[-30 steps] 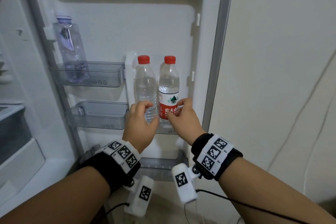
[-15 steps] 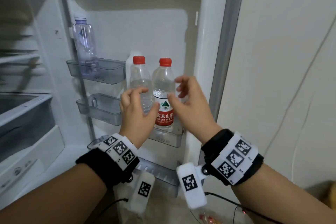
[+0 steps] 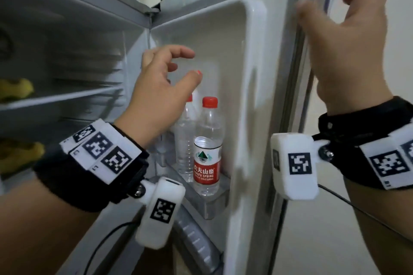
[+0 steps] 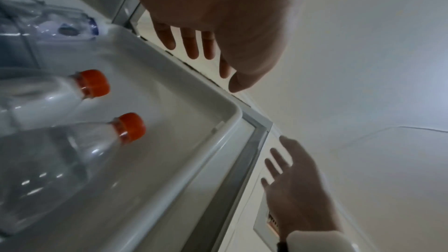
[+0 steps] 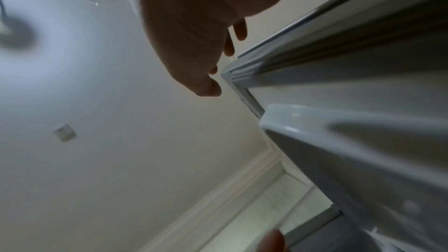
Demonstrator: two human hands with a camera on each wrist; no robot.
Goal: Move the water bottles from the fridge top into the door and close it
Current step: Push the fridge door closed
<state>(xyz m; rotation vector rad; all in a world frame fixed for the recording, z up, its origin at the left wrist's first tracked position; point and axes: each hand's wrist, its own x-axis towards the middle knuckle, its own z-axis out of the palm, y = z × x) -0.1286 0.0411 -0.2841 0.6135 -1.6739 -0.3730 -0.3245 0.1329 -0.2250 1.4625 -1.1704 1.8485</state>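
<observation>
Two clear water bottles with red caps stand side by side in a door shelf (image 3: pixel 212 203) of the open fridge door (image 3: pixel 252 73): a labelled bottle (image 3: pixel 206 152) on the right and a plain bottle (image 3: pixel 184 140) left of it, partly behind my left hand. The left wrist view shows them as the labelled bottle (image 4: pixel 48 160) and the plain bottle (image 4: pixel 41 99). My left hand (image 3: pixel 161 87) hovers above the bottles, fingers relaxed, holding nothing. My right hand (image 3: pixel 348 40) is raised at the door's outer edge near its top, fingers spread; its thumb lies by the grey seal.
The fridge cavity is at the left, with wire shelves and yellow items (image 3: pixel 15 89). A lower door shelf (image 3: pixel 196 243) sits under the bottles. A bluish bottle (image 4: pixel 67 28) stands in another door shelf. A pale wall (image 3: pixel 357 230) is close behind the door.
Both hands have left the bottles and risen. My right hand went up to the door's outer edge. The door now stands at a sharper angle to me, and the view has tilted upward.
</observation>
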